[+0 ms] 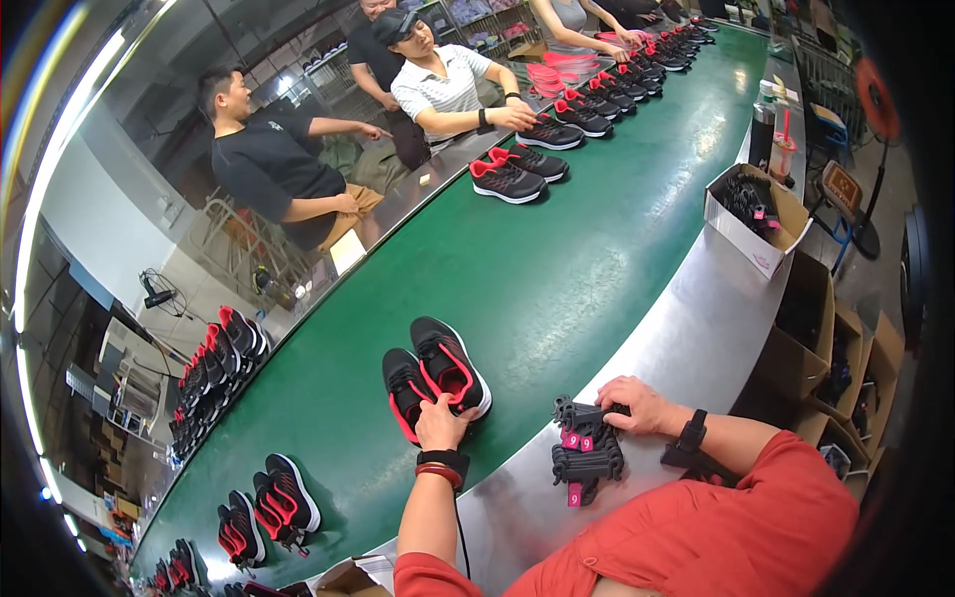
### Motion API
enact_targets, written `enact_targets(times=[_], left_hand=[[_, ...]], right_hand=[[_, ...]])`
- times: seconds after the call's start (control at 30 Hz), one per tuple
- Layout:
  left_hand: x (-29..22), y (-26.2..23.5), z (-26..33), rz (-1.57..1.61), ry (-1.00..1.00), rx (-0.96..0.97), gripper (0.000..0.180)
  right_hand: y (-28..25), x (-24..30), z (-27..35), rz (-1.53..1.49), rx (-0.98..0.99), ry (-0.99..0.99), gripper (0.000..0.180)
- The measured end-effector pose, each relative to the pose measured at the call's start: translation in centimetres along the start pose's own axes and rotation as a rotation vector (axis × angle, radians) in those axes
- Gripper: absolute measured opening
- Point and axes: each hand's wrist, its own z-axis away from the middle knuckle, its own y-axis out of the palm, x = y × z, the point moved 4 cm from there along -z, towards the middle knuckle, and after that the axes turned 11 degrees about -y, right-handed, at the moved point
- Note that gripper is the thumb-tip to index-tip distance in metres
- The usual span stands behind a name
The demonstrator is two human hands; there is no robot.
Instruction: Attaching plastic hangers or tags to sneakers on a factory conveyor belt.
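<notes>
A pair of black sneakers with red lining and white soles (426, 350) rests on the green conveyor belt, toes pointing away from me. My left hand (441, 423) is closed at the heel end of the pair, with its fingers at the collars. On the metal ledge to the right lies a stack of black plastic shoe hangers (587, 461) with pink tags. My right hand (640, 406) has its fingers curled around the end of a hanger at the top of that stack. The fingertips there are partly hidden.
Finished-looking pairs of sneakers (286, 495) sit lower left; a long row (580, 116) runs up the far side. A white box of hangers (758, 221), a dark bottle (761, 136) and a drink cup (783, 157) stand right. Several people work or stand across the belt (517, 289).
</notes>
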Motion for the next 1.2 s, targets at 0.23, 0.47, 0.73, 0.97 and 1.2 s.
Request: enact_targets(times=[0.23, 0.47, 0.73, 0.97, 1.2], left_hand=[[0.9, 0.0, 0.0, 0.002, 0.003, -0.006, 0.059], [1.8, -0.1, 0.2, 0.011, 0.001, -0.049, 0.055], [2.8, -0.2, 0.4, 0.010, -0.009, -0.053, 0.056], [3.7, -0.3, 0.6, -0.002, -0.023, -0.042, 0.055], [4.5, -0.6, 0.8, 0.004, -0.025, -0.048, 0.055]], right_hand=[[0.0, -0.1, -0.1, 0.000, 0.002, -0.005, 0.012], [0.1, -0.1, -0.1, -0.015, -0.006, 0.011, 0.011], [0.0, 0.2, -0.2, -0.002, 0.002, 0.018, 0.011], [-0.1, 0.3, -0.3, -0.001, 0.013, 0.012, 0.012], [0.0, 0.2, -0.2, 0.007, 0.020, 0.018, 0.011]])
